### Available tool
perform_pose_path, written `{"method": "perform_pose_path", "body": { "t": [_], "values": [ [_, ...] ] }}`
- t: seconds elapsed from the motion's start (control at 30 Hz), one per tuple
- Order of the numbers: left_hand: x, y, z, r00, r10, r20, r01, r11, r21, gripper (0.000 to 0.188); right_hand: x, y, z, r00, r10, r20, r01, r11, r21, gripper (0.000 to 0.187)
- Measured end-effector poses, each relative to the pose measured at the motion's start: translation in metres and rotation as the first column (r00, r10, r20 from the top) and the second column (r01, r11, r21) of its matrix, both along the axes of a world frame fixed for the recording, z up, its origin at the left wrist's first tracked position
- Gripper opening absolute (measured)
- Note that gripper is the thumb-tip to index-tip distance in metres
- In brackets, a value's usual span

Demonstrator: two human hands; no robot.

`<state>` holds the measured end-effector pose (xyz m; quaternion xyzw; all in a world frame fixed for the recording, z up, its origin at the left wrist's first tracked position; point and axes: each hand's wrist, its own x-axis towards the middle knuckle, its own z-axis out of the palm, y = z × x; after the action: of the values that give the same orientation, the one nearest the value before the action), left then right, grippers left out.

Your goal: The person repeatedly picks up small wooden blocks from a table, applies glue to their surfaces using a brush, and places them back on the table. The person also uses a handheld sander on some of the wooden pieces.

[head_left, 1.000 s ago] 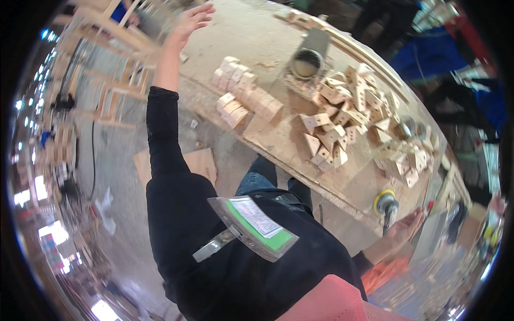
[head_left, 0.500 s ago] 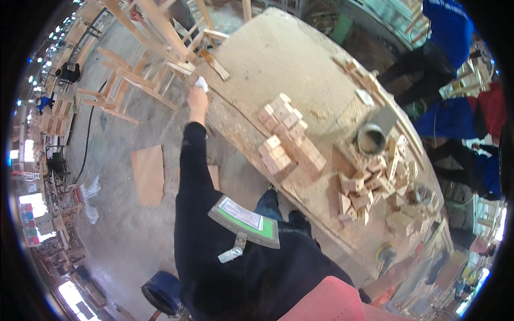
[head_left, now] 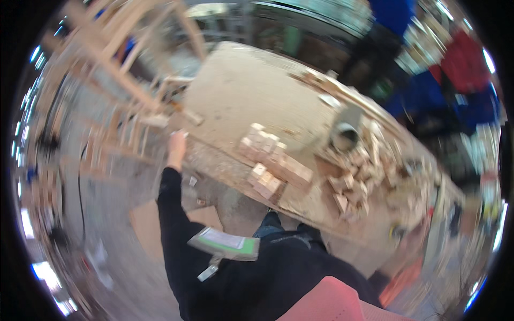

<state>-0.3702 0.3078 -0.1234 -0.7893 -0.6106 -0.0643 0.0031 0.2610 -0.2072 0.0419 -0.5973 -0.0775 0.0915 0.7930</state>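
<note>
The stacked blocks and tabletop look like matt wood. Near left, the sleeve is matt black cloth.

The scene is viewed from the person's head through the left fisheye camera, aimed steeply downward; the black-clothed torso is seen closest, the left hand and workbench farther off, and straight edges are bent toward the rim.

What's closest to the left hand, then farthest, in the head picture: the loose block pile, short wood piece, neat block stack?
From the left hand:
1. Short wood piece: just beyond, slightly right.
2. Neat block stack: to the right.
3. Loose block pile: farther right.
</note>
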Motion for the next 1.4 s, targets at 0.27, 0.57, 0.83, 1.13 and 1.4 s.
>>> {"method": "perform_pose_path", "body": {
  "t": [0.27,0.57,0.83,1.13,1.4],
  "values": [
    [0.023,-0.035,0.025,0.987,-0.075,-0.141,0.042,0.975,-0.22,0.036,0.006,-0.006,-0.004,0.987,-0.148,-0.059,0.159,0.944,0.291,0.021],
    [0.088,-0.05,0.1,0.958,0.128,-0.257,-0.138,0.99,-0.022,0.05,0.025,-0.068,-0.02,0.907,-0.358,-0.22,0.413,0.858,0.306,0.014],
    [0.482,-0.272,0.158,0.323,-0.574,0.752,0.761,0.63,0.154,0.027,0.069,-0.117,-0.047,0.889,-0.389,-0.241,0.449,0.844,0.293,0.028],
    [0.767,-0.406,0.108,0.224,-0.885,0.409,0.959,0.274,0.067,0.08,0.081,-0.141,-0.034,0.933,-0.258,0.251,0.292,0.95,-0.11,0.037],
    [0.715,-0.41,0.132,0.081,-0.467,0.88,0.903,0.409,0.134,0.082,0.079,-0.093,-0.014,0.949,0.084,0.303,-0.032,0.984,-0.173,0.045]
  ]
}}
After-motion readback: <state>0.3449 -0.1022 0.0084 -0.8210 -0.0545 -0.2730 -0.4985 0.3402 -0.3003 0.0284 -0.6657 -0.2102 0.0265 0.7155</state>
